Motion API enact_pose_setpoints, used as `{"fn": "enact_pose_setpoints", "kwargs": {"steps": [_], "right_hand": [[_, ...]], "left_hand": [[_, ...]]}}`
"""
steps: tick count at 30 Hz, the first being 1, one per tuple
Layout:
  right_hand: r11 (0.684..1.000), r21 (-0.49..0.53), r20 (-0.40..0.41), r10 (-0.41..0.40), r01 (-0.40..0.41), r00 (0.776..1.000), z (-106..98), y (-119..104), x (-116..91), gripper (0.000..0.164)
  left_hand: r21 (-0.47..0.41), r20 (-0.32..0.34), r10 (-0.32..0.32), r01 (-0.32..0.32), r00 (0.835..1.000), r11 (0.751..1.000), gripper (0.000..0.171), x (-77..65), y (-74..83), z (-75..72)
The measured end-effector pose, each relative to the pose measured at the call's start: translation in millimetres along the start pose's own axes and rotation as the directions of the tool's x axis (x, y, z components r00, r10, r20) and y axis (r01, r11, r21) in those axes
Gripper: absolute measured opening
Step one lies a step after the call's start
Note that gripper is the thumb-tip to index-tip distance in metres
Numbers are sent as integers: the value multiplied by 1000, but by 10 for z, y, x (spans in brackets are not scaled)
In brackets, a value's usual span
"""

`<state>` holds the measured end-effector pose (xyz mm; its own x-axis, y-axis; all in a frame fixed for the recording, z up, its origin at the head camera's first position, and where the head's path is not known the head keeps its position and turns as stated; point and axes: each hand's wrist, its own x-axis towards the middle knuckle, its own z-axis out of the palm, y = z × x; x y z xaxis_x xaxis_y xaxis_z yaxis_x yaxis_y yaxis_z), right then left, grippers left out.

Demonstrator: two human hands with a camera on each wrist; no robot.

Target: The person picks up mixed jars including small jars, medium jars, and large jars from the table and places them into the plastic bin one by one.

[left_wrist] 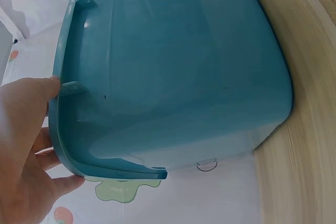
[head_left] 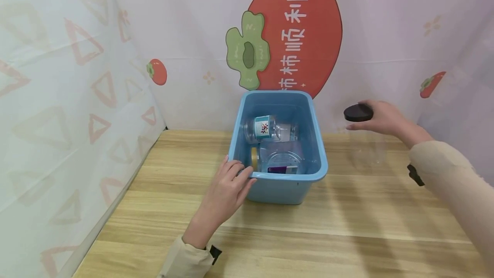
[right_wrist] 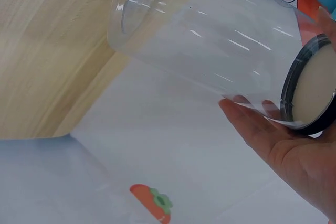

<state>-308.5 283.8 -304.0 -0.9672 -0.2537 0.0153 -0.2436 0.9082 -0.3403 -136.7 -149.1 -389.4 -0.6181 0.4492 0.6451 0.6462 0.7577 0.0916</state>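
A blue plastic bin (head_left: 278, 190) stands upright on the wooden table. My left hand (head_left: 227, 185) grips its near left corner; in the left wrist view, the thumb and fingers pinch the rim (left_wrist: 62, 56). To the right of the bin, my right hand (head_left: 390, 119) holds a clear plastic jar (head_left: 368, 147) near its top, just below and around the black lid (head_left: 356, 113). The right wrist view shows the see-through jar body (right_wrist: 199, 35), with nothing visible inside, and fingers (right_wrist: 252, 124) along its side by the lid.
Inside the bin lie several clear containers: a jar with a blue-and-white label (head_left: 262, 127), and a larger one (head_left: 281, 153) beside a yellow lid (head_left: 254, 159). Wood-grain table (head_left: 154, 209) surrounds the bin. A cloth backdrop (head_left: 185, 25) with persimmon prints hangs close behind it.
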Motion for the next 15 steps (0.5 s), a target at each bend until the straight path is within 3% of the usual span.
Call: {"fn": "enact_pose_setpoints", "kwargs": {"steps": [15], "right_hand": [[997, -22, -4, -79, 79, 997, -85, -277, 19, 93]], "left_hand": [[-8, -8, -4, 4, 1000, 1000, 23, -1, 2, 0]]}}
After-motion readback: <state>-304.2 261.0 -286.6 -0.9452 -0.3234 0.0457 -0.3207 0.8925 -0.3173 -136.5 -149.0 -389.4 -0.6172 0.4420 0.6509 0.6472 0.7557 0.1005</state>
